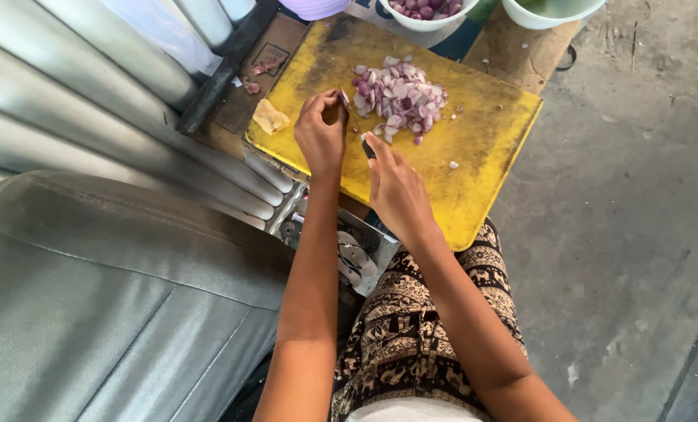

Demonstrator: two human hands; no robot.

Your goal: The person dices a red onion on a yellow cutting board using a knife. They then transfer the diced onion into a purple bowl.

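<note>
head | left hand [320, 129] pinching shallot [344, 98] | right hand [396, 186] gripping knife [367, 147] – chopped pile [400, 95] – yellow board [482, 141]

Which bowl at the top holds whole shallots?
The middle white bowl, right above the yellow board. Purple shallots fill it; the lilac bowl on its left shows none, and the right bowl looks greenish inside.

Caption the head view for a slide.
Left hand steadies a shallot while right hand cuts it on a yellow board.

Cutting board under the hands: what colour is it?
Yellow, with dark stains and scuffs; the cutting board shows best in the head view, the only one.
</note>
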